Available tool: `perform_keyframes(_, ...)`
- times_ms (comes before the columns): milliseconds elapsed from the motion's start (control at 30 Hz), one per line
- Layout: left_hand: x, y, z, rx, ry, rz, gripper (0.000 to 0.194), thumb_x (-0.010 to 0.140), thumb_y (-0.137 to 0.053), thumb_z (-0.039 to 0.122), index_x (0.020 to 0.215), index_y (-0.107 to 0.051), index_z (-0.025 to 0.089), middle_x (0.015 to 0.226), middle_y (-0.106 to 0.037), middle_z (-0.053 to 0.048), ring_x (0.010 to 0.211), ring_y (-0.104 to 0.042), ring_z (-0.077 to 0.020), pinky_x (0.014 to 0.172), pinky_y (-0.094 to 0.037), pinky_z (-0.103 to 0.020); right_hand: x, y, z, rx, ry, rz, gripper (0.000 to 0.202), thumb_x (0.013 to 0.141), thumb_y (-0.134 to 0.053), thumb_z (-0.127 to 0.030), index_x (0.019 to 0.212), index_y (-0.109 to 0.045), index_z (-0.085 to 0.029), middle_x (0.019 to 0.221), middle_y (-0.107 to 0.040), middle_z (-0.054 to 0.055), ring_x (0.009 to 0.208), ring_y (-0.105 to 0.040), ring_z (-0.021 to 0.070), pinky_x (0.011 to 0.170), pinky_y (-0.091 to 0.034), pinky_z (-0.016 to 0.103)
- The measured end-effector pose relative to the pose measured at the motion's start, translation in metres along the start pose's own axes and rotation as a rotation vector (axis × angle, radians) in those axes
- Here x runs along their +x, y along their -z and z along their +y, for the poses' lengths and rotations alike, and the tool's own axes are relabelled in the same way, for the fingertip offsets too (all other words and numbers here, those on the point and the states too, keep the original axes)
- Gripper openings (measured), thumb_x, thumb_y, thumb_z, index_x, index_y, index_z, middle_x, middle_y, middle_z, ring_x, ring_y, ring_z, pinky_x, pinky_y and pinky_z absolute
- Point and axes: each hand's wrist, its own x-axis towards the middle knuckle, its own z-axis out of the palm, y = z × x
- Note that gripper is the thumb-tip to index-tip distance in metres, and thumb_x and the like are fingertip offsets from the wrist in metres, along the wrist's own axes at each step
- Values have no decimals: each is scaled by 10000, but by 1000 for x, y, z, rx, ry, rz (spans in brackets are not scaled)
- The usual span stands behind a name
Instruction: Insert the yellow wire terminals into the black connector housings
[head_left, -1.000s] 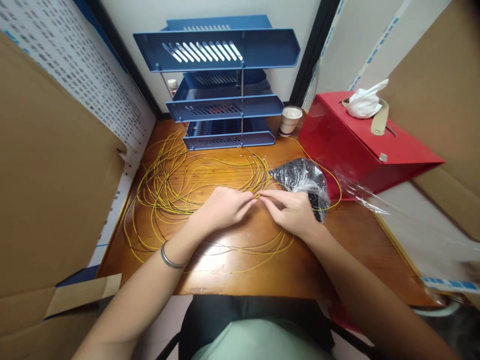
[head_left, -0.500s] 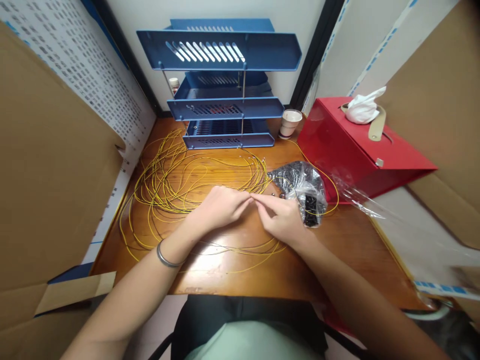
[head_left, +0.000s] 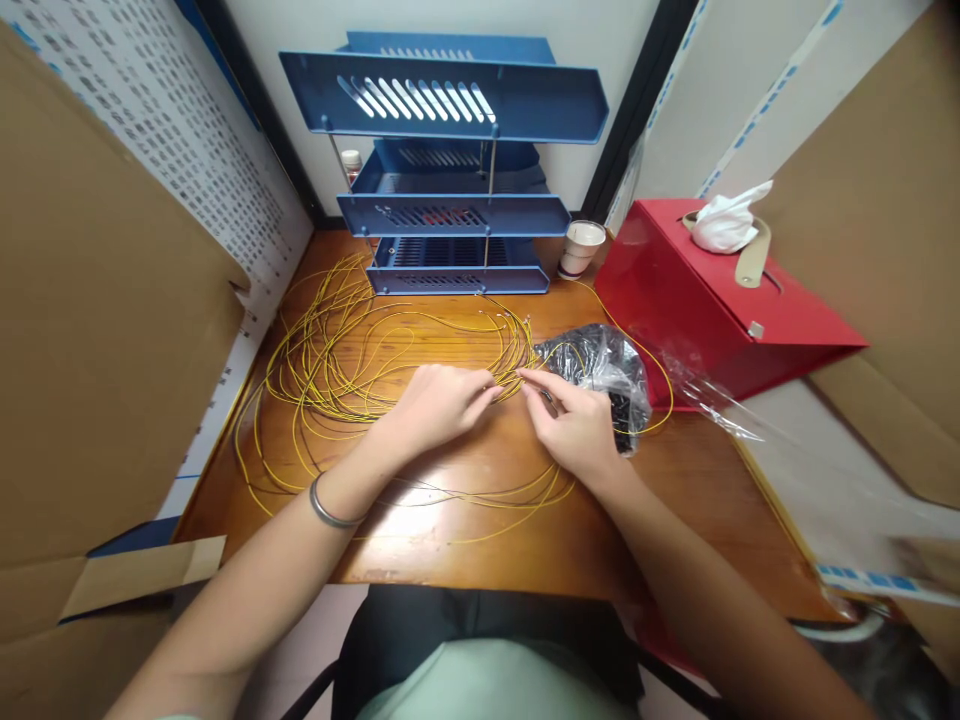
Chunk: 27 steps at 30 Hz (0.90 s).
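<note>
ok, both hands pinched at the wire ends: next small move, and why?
Probably bring the fingertips together: the left hand and right hand each pinch near the yellow wires with a small gap between them. What the right fingers hold is too small to tell; the bag lies beside them.
</note>
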Motion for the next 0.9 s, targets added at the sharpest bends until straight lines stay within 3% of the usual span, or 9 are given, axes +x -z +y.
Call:
perform_keyframes(200, 0, -1, 0, -19, -19, 17, 317, 1025, -501, 361, 875, -718, 187, 800, -767, -69, 665, -681, -201, 586, -309, -280, 0, -1, -8, 291, -171, -91, 329, 910, -623, -246, 1228, -696, -212, 1102, -792, 103, 324, -440, 62, 350, -394, 255)
perform_keyframes(267, 0, -2, -1, -29, -33, 22, 324, 1028, -497, 360, 890, -731, 183, 806, -773, -74, 675, -690, -203, 585, -311, -281, 0, -4, -10, 429, -229, -155, 325, 910, -629, -256, 1228, -669, -204, 1118, -787, 117, 370, -520, 73, 355, -398, 234)
perform_keyframes(367, -1, -2, -1, -68, -60, 37, 302, 1025, -510, 351, 961, -755, 187, 849, -789, -78, 716, -714, -208, 603, -344, -276, 0, -9, -9, 576, -285, -179, 181, 920, -649, -324, 1041, -687, -195, 1024, -798, 109, 648, -734, 157, 528, -558, 239)
perform_keyframes(467, -1, -2, 0, -118, -70, 56, 269, 1013, -534, 330, 1024, -765, 193, 890, -802, -76, 739, -729, -210, 620, -378, -272, 1, -10, -7, 660, -326, -165, 218, 913, -675, -415, 926, -664, -198, 917, -795, 95, 809, -776, 204, 679, -622, 283)
perform_keyframes(633, -1, -6, 1, -212, -81, 120, 254, 1004, -561, 322, 1094, -765, 200, 907, -812, -70, 707, -732, -185, 628, -414, -258, 3, -7, -7, 685, -326, -173, 260, 919, -674, -453, 962, -641, -199, 858, -776, 71, 780, -767, 191, 654, -600, 262)
perform_keyframes(900, 1, -13, -2, -389, -139, 270, 157, 934, -661, 224, 1030, -781, 194, 903, -820, -39, 661, -726, -134, 618, -458, -218, 5, -7, -7, 653, -335, -181, 305, 924, -647, -497, 901, -608, -196, 754, -690, 24, 650, -676, 143, 581, -522, 238)
